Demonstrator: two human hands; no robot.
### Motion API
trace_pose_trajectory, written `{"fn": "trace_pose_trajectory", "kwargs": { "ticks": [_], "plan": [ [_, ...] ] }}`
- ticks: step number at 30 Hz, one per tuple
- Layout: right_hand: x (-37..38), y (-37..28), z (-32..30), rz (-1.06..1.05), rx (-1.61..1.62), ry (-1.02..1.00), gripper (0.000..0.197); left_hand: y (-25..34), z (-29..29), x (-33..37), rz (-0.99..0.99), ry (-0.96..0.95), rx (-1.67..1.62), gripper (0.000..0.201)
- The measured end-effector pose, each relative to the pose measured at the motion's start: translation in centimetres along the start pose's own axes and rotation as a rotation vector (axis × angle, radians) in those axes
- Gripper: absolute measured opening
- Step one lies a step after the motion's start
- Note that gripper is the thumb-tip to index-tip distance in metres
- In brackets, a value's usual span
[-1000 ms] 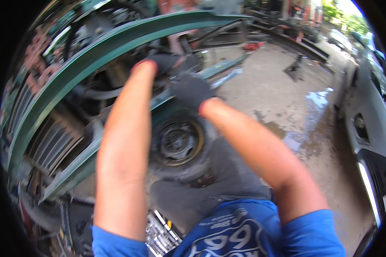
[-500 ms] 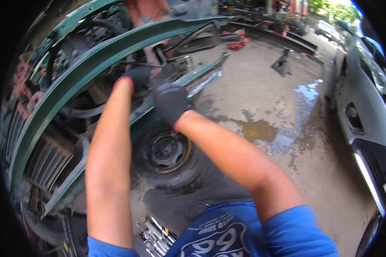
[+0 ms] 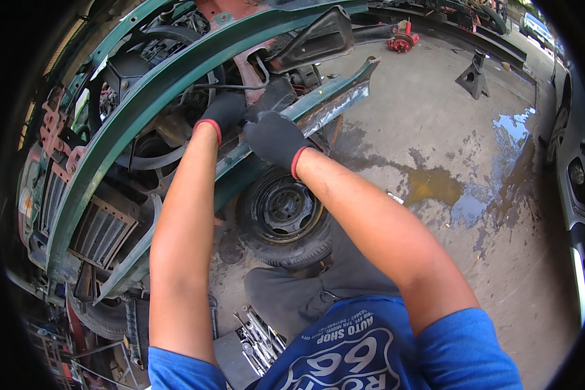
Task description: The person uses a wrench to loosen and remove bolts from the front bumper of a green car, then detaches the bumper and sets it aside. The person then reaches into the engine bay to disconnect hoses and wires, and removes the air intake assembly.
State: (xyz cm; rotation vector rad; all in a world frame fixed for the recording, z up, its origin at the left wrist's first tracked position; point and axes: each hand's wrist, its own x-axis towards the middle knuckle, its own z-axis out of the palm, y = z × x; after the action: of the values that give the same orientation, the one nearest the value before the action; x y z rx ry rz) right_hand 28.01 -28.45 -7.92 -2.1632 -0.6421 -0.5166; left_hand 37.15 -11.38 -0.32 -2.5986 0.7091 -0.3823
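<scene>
Left hand (image 3: 225, 112), right hand (image 3: 275, 138): beside dark plate (image 3: 277, 92) | grip: can't tell | metal tools (image 3: 260, 343) heaped, container unclear

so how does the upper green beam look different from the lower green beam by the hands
The upper green beam looks mostly green, while the lower green beam has a pale, silvery strip near its right end. In this view, the left hand and right hand cover none of the upper green beam, but the right hand and left forearm hide parts of the lower green beam. Both are long.
</scene>
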Motion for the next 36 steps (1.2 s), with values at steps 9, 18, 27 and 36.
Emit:
{"fn": "trace_pose_trajectory", "kwargs": {
  "ticks": [9,18,27,36],
  "plan": [
    [-1.0,-1.0,-0.7,0.311,0.416,-0.024,0.038,-0.2,-1.6,-0.7,-0.089,-0.163,0.041,0.030],
    [-1.4,-1.3,-1.5,0.338,0.516,0.009,0.035,4.5,-5.1,-2.3,-0.543,-0.086,-0.092,0.035],
    [-1.6,-1.2,-0.8,0.324,0.542,0.053,0.034,6.9,-5.5,-7.6,-0.732,0.549,-1.027,0.026],
    [-0.9,0.1,0.3,0.029,0.341,0.137,0.032,7.8,-0.1,-12.0,-0.897,0.820,-2.618,0.028]
  ]
}}
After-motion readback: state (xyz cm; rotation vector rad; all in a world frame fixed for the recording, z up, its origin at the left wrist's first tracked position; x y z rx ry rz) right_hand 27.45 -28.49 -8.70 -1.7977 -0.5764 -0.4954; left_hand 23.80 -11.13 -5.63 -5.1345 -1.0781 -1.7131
